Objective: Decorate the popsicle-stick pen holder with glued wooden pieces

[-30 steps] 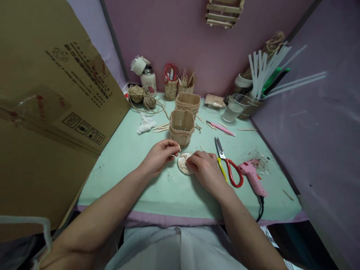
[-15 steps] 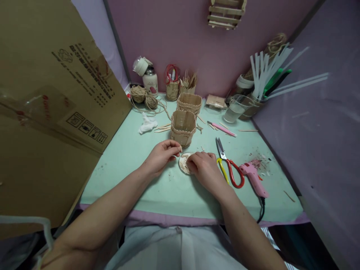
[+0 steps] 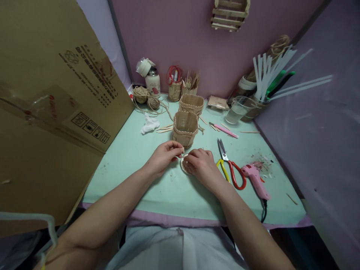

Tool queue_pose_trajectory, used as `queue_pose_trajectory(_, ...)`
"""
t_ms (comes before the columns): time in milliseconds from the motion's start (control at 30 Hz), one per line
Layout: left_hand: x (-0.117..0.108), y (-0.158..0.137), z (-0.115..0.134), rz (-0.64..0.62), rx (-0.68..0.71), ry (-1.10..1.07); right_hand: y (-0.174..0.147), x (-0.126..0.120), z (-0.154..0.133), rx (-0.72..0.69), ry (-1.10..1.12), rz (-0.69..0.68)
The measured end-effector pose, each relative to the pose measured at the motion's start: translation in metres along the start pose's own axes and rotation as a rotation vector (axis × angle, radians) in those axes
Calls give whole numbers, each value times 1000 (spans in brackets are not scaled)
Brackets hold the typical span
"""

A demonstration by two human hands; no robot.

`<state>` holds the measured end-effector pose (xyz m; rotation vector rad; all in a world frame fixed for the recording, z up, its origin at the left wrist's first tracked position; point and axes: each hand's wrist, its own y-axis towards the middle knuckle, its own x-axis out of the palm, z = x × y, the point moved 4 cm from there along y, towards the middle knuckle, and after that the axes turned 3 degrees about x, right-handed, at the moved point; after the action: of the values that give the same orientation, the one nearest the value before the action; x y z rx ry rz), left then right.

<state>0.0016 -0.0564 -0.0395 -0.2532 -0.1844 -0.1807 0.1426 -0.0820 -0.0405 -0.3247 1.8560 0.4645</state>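
My left hand (image 3: 166, 157) pinches a small pale piece (image 3: 183, 150), perhaps wood, between thumb and fingertips. Over a small round dish (image 3: 183, 167) of light-coloured bits, my right hand (image 3: 201, 164) has its fingers drawn together; what they grip, if anything, is hidden. Just beyond both hands stands an open woven-looking basket (image 3: 185, 129) with a braided rim. A second, similar basket (image 3: 191, 103) is directly behind it.
Right of my hands lie red-handled scissors (image 3: 232, 165), yellow-handled pliers (image 3: 224, 170) and a pink glue gun (image 3: 256, 181). Pink tweezers (image 3: 225, 130), a plastic cup (image 3: 237, 112) and twine balls (image 3: 142, 95) are farther back. A cardboard box (image 3: 56, 123) stands left.
My right fingers have shifted slightly left over the dish, closer to the left hand, which keeps its pinch. The whole view has shifted a little.
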Motion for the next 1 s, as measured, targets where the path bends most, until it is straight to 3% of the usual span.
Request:
queue_pose_trajectory(133,0,0,1,-3,12,2,4,5,4,-23,-29,-33)
queue_pose_trajectory(233,0,-1,1,-13,15,3,2,2,8,12,67,6)
queue_pose_trajectory(333,1,-1,0,-18,1,-1,-2,-5,13,130,337,67)
queue_pose_trajectory(467,4,-2,-1,-29,-16,-15,-6,-3,22,352,858,109)
queue_pose_trajectory(633,9,-4,-3,-75,-83,-77,-6,8,26,486,1330,115)
queue_pose_trajectory(800,10,-4,-8,-92,-127,-94,-5,9,26,533,1411,162)
queue_pose_trajectory(1000,13,-3,-11,-61,-74,-108,-5,5,22,554,1244,228)
